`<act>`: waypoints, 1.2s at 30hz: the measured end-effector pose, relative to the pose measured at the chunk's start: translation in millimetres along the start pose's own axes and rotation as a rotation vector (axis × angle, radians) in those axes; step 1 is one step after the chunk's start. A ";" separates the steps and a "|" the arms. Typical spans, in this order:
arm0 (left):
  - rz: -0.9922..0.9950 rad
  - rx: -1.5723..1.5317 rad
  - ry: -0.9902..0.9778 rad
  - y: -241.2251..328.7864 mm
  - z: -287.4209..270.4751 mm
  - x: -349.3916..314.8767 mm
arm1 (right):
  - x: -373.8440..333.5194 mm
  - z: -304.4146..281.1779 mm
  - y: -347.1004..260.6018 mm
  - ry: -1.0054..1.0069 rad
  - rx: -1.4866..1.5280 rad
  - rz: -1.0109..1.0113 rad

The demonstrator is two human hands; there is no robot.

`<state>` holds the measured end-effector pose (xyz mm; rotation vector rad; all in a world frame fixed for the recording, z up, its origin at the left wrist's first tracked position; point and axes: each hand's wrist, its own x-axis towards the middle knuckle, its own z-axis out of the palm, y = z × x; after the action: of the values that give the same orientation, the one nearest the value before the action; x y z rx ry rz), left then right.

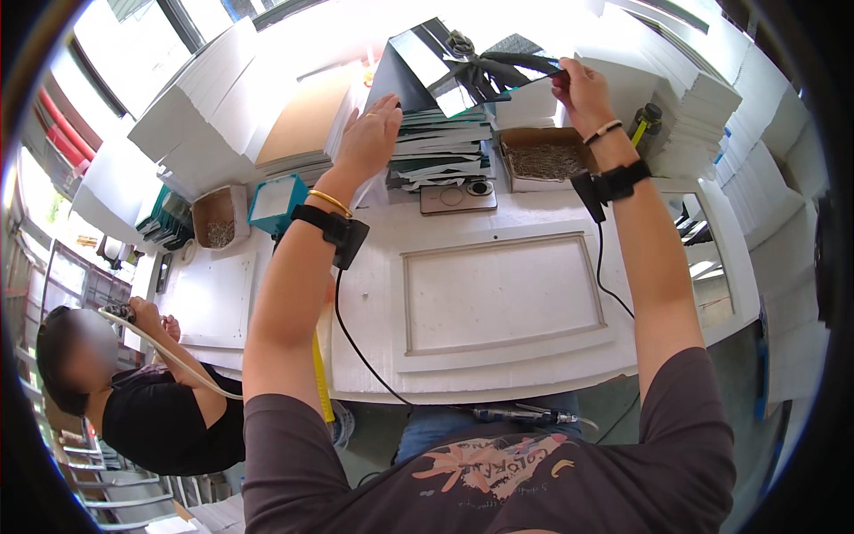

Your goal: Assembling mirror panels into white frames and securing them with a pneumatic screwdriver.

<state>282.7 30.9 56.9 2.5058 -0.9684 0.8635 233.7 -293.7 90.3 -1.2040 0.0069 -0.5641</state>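
At the far edge of the bench (374, 254), the right hand (584, 93) pinches one glossy dark sheet (445, 84); the left hand (369, 133), open, is by its left side, contact unclear. One white frame (507, 350) lies nearer, two cardboard boxes (551, 185) farther back.

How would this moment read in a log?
right hand: grips glossy sheet | left hand: open, near sheet's left side | white frame: on table
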 end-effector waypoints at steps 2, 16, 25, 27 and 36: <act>-0.034 -0.090 0.093 -9.8 -8.3 3.1 | -18.5 -12.0 -23.0 0.003 0.000 -0.016; -0.659 -1.126 -0.090 17.9 -111.5 -31.0 | -220.1 -107.8 -193.9 0.124 -0.148 -0.007; -0.650 -1.240 -0.743 96.1 -33.0 -70.6 | -274.0 -135.0 -195.2 -0.116 -0.419 0.260; -0.675 -1.279 -0.795 106.8 -10.3 -76.2 | -283.4 -121.3 -198.6 -0.148 -0.547 0.293; -0.785 -1.550 -0.756 144.1 36.1 -92.2 | -309.8 -130.3 -219.2 0.067 -0.638 0.274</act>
<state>144.3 -44.4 -18.9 1.3945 -0.3502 -0.8709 -161.9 -331.6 145.4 -1.7660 0.4306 -0.3659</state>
